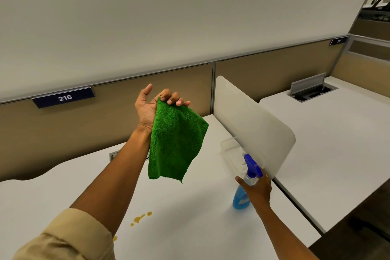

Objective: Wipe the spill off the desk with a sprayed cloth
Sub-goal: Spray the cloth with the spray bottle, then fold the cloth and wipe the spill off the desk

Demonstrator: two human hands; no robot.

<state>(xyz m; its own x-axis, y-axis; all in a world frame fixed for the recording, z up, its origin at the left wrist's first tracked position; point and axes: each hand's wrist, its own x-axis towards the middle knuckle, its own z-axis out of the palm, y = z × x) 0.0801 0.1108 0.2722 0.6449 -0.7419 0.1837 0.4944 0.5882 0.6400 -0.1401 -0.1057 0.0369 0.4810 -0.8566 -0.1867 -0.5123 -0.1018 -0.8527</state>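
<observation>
Left hand: the left hand (155, 107) is raised above the desk, palm turned toward the person, thumb sticking up free and the other fingers (173, 99) curled over to pinch the top edge of the cloth.
Cloth: the green microfibre cloth (176, 143) hangs down loose from those curled fingertips, draping past the heel of the palm and the wrist; its lower corner dangles in the air, clear of the desk.
Right hand: the right hand (257, 190) is down on the desk, wrapped around the neck of the spray bottle, thumb on the near-left side and the remaining fingers hidden behind it.
Spray bottle: the clear spray bottle (242, 194) stands upright on the desk beside the divider, blue liquid in its lower part, blue trigger head poking up above the hand.
Spill: yellow-orange spill (140, 218) lies as a short streak and a few drops on the white desk (190, 217), below the left forearm, well apart from the bottle and directly under neither hand.
Sleeve: a beige sleeve (69, 236) is pushed up on the left arm.
Divider: a white rounded divider (253, 120) rises between this desk and the next one.
Sign: a dark number plate (64, 97) reading 216 sits on the tan partition behind.
</observation>
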